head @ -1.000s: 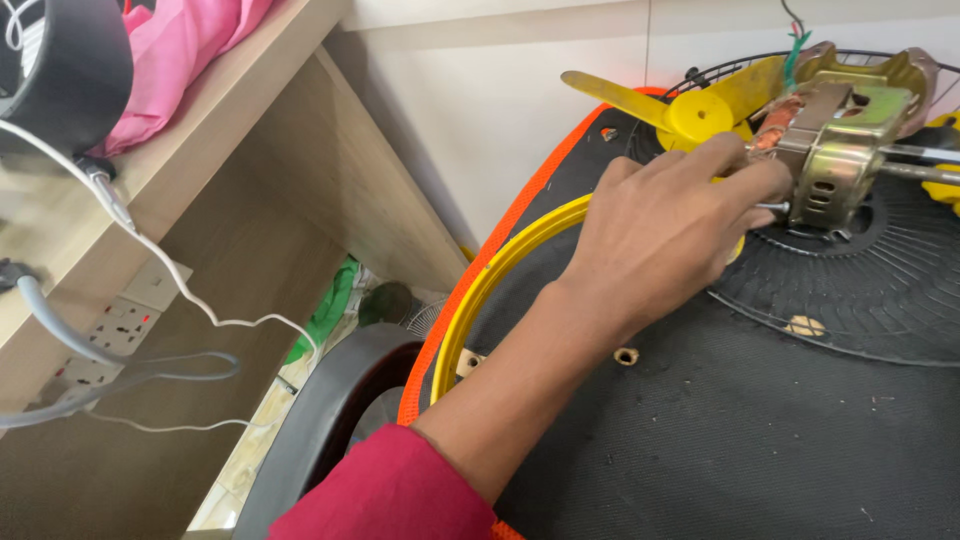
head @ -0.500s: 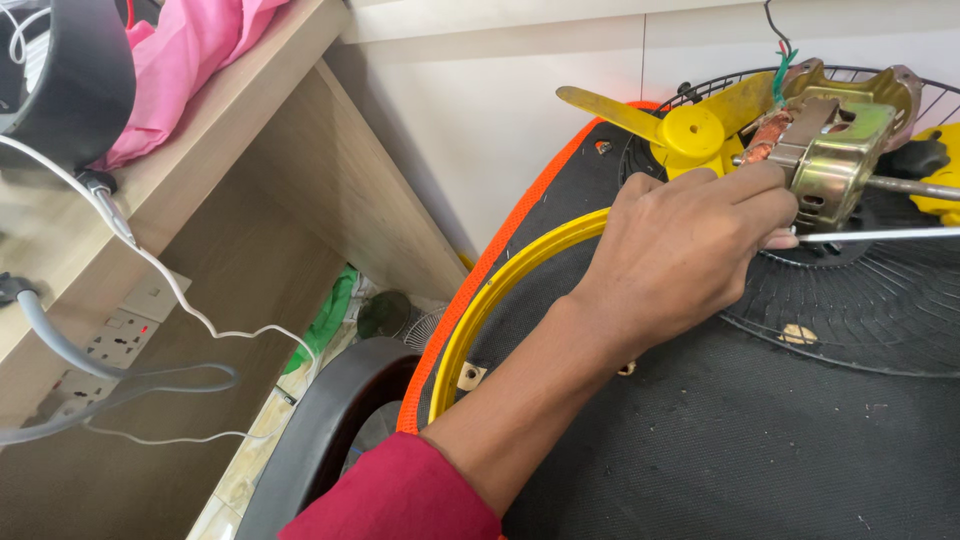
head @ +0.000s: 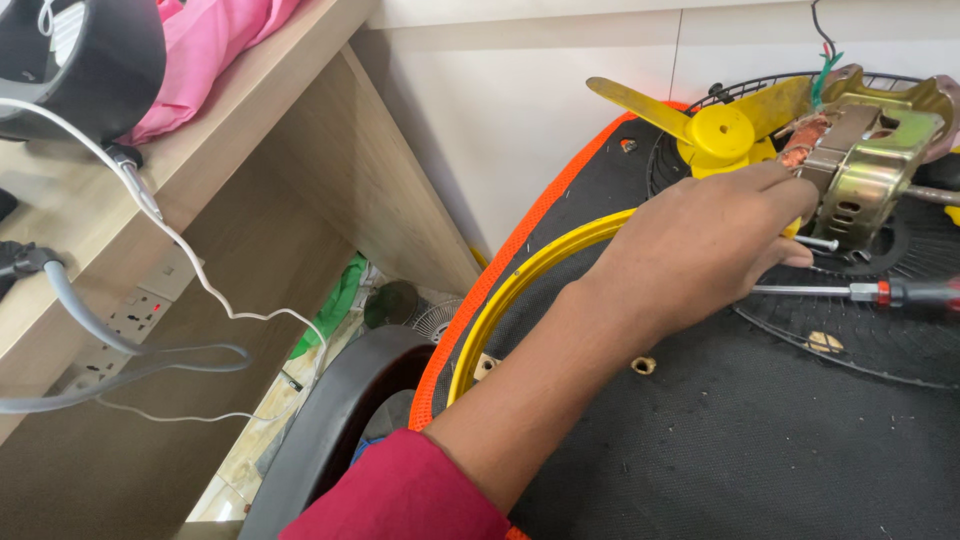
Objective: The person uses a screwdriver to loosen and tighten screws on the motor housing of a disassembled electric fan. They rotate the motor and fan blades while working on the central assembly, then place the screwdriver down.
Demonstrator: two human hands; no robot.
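Left hand (head: 700,250) reaching across the black mat (head: 760,460), fingers curled onto the fan motor (head: 870,165), apparently steadying its metal frame by the copper winding; whether clamped or only resting, cannot tell. Motor sitting on the wire grille (head: 900,340) at the mat's far right, beside the yellow blade hub (head: 720,135), so bolt (head: 820,243) and screwdriver (head: 880,293) lie just below the fingers, within easy reach. Right hand out of view.
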